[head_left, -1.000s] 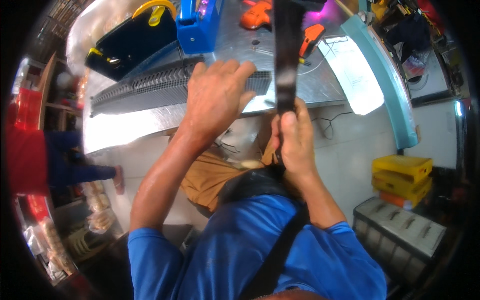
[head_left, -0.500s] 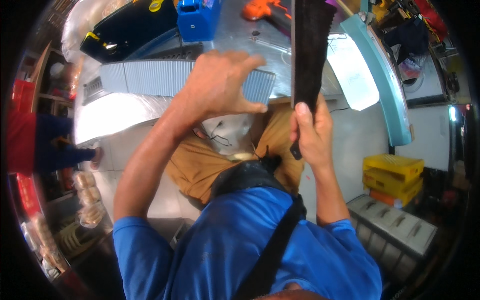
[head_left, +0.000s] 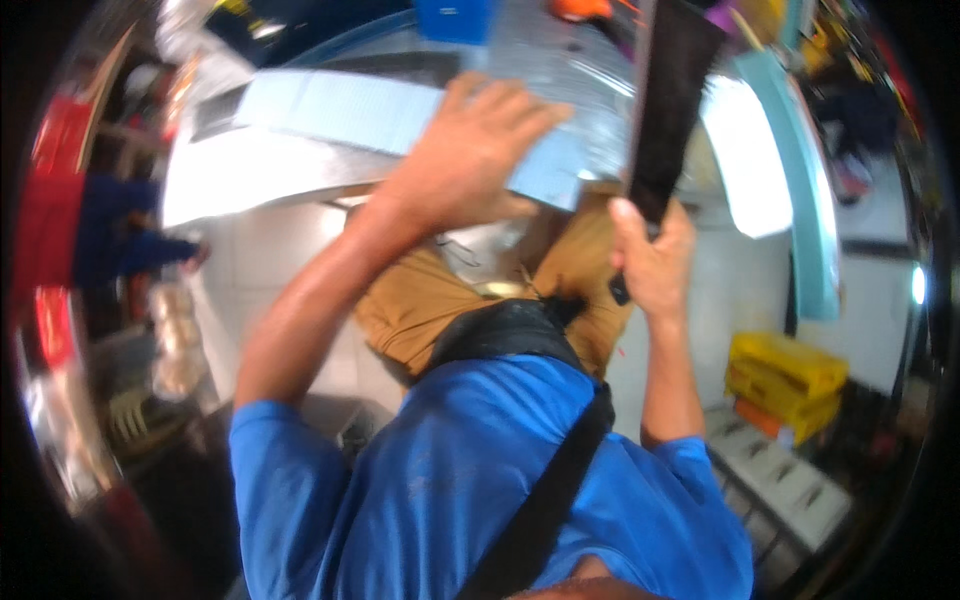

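My right hand [head_left: 655, 258] is closed round the black handle of a machete [head_left: 678, 105]. Its broad dark blade points away from me, and the far end runs out of the picture. A bright line follows the blade's left edge. My left hand [head_left: 468, 155] is over the right part of a long pale grey ribbed strip [head_left: 345, 105], its fingers stretched out and lightly bent. Blur hides whether those fingers touch the strip. The strip lies along the near side of a shiny metal bench [head_left: 270, 165].
A blue box [head_left: 452, 22] and an orange tool [head_left: 580, 9] are farther back. Right of the machete are a white sheet [head_left: 748, 165] and a teal curved edge piece [head_left: 812, 200]. Yellow crates [head_left: 785, 365] stand low on the right. Another person [head_left: 115, 230] is at the left.
The view has shifted and blurred, so the bench and its things sit higher and farther right. My left fingers now reach lower over the ribbed strip; the machete tilts slightly more to the right.
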The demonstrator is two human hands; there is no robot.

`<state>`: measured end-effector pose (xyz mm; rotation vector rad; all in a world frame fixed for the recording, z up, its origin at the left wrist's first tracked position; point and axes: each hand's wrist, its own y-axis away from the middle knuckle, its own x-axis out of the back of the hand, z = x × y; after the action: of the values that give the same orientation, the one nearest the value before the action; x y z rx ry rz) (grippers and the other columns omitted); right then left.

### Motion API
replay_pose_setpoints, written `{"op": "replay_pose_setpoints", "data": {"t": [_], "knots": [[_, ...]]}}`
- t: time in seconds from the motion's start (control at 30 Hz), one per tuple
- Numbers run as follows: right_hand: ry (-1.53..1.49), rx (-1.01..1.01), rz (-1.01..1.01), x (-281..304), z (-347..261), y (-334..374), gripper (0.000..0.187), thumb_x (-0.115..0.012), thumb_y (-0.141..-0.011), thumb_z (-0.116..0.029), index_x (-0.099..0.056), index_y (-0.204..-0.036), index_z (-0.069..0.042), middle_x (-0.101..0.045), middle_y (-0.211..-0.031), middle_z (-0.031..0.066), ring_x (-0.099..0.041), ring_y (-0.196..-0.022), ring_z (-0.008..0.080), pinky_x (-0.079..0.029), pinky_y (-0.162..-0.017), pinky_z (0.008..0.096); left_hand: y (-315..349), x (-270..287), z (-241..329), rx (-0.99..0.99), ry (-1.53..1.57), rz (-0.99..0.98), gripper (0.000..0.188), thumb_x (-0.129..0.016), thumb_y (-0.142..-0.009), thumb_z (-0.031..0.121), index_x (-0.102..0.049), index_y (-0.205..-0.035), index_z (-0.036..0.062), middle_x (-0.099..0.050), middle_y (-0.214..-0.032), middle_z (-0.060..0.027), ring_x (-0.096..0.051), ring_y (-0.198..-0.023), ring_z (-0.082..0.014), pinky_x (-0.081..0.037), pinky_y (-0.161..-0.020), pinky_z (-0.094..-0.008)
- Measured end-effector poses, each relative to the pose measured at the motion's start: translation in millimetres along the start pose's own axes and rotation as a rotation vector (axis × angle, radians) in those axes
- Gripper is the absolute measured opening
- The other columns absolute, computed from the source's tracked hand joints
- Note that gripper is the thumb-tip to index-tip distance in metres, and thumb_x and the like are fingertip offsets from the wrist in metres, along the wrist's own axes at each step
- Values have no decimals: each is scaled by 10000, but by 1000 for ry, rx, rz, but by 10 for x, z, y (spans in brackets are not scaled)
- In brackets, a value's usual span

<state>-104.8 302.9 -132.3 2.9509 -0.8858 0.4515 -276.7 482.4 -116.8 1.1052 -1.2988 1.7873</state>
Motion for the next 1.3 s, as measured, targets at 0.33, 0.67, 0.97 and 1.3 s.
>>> {"op": "replay_pose_setpoints", "data": {"t": [0.33,0.67,0.97,1.3], "knots": [[-90,30,30,-14,-91,-120,300,-662,-992,-167,-640,-1222,24,-564,-656,-18,-486,-498,42,-400,-480,213,235,1206,945,256,967,534,97,-719,-830,137,-719,-924,114,-661,-951,-87,-648,-902,-259,-504,-788,-430],[-178,-20,27,15,40,57,250,-702,-965,-168,-667,-1159,-16,-614,-754,-19,-497,-532,26,-404,-471,205,7,1369,1041,-140,1034,642,156,-638,-931,177,-696,-965,37,-707,-993,-145,-678,-969,-292,-530,-868,-412],[135,-69,-41,150,-80,-204,500,-719,-877,-443,-675,-1183,-50,-725,-852,152,-662,-711,255,-528,-715,401,535,-210,977,1048,1679,337,324,-596,-1015,304,-600,-1139,5,-675,-1065,-154,-656,-958,-206,-548,-855,-372],[64,-75,-80,35,4,-156,252,-819,-861,-217,-746,-1005,-23,-682,-780,-14,-596,-714,53,-498,-648,255,1011,-344,829,1209,930,420,228,-647,-999,197,-601,-1102,-1,-634,-956,-76,-608,-906,-158,-504,-846,-306]]}}
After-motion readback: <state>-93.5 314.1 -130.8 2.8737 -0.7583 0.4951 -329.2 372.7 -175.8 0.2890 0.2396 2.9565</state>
